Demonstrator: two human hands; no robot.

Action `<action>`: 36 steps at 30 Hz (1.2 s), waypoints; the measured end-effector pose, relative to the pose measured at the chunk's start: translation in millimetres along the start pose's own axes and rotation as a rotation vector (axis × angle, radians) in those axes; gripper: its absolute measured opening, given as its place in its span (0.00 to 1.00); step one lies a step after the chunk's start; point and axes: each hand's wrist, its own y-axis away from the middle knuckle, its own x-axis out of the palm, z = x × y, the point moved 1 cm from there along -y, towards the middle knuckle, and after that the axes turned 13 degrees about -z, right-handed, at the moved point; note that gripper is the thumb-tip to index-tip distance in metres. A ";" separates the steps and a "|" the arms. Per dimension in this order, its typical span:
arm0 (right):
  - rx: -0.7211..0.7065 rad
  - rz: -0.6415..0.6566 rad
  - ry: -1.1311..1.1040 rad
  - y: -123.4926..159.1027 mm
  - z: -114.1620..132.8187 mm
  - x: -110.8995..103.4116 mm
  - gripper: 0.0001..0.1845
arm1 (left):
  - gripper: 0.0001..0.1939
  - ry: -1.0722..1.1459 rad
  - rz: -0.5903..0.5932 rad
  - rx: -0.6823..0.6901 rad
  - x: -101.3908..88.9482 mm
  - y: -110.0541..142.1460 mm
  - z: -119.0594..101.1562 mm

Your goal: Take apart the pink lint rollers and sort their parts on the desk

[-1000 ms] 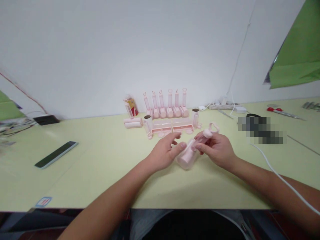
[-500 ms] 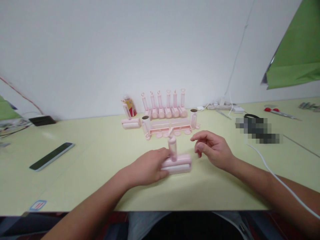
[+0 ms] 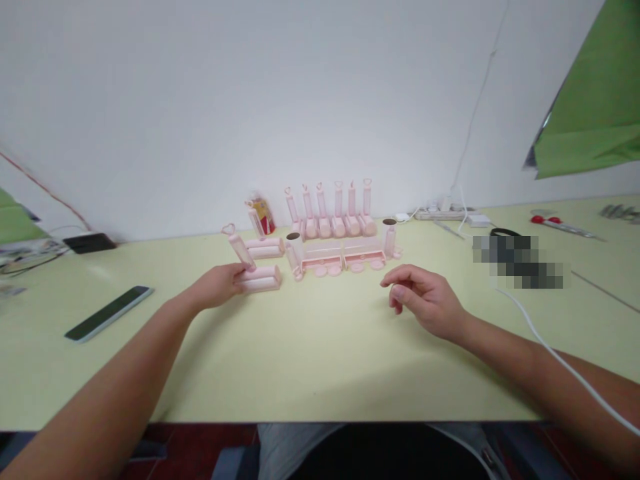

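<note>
My left hand (image 3: 217, 285) grips the left end of a pink lint roller (image 3: 263, 279), whose handle with a heart-shaped loop leans up and left. Just behind it on the table stands another pink lint roller (image 3: 265, 248). My right hand (image 3: 425, 299) hovers over the table with curved fingers apart and nothing in them. In front of it lie pink roller parts: an open trough-like housing (image 3: 365, 255), a second one (image 3: 323, 259), flat round caps, and a hollow handle tube (image 3: 389, 239) with a dark open top. A matching tube (image 3: 294, 250) stands at the left end.
Several more pink lint rollers (image 3: 339, 223) stand in a row by the wall. A yellow-and-red packet (image 3: 265, 215) is behind the left rollers. A phone (image 3: 109, 315) lies at left. To the right are a power strip (image 3: 440, 215), red-handled scissors (image 3: 565, 225) and a white cable (image 3: 555, 350).
My left hand has carried the lint roller from the middle front leftward and back, beside the other roller. My right hand has stayed almost in place.
</note>
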 end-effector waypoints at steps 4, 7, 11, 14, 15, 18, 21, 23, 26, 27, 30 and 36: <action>0.001 0.006 0.017 -0.3 -0.5 -0.9 0.11 | 0.33 -0.040 -0.025 0.043 6.6 -25.7 14.2; 0.001 0.013 0.017 -0.2 -1.1 -0.6 0.10 | 0.32 -0.055 -0.050 0.113 9.0 -40.4 17.0; 0.009 0.019 0.027 -0.2 -2.0 0.1 0.10 | 0.31 -0.070 -0.051 0.141 14.8 -56.3 21.9; 0.014 0.019 0.028 -0.5 -1.8 0.8 0.10 | 0.31 -0.085 -0.059 0.102 19.2 -66.2 26.0; 0.016 0.018 0.028 -0.7 -1.7 0.9 0.11 | 0.31 -0.096 -0.055 0.071 20.4 -69.0 27.0; 0.018 0.020 0.034 -1.0 -1.8 1.1 0.11 | 0.33 -0.164 -0.029 0.021 22.0 -76.3 27.7; 0.014 0.026 0.041 -1.3 -2.8 0.6 0.11 | 0.32 -0.217 -0.002 0.024 21.5 -82.0 26.6; 0.012 0.029 0.041 -1.5 -3.6 0.3 0.12 | 0.31 -0.218 0.009 0.008 20.8 -84.2 25.8; 0.012 0.032 0.038 -1.7 -3.9 0.1 0.12 | 0.30 -0.218 0.008 -0.035 21.0 -83.2 23.0; 0.010 0.031 0.035 -1.8 -3.7 0.1 0.12 | 0.29 -0.219 0.000 -0.060 21.6 -81.4 21.0; 0.002 0.024 0.027 -1.8 -3.1 0.0 0.11 | 0.30 -0.226 -0.061 -0.190 24.7 -71.3 9.7; 0.001 0.046 0.029 -1.9 -4.6 -0.5 0.11 | 0.54 0.210 -0.196 -0.452 36.0 -45.4 -28.4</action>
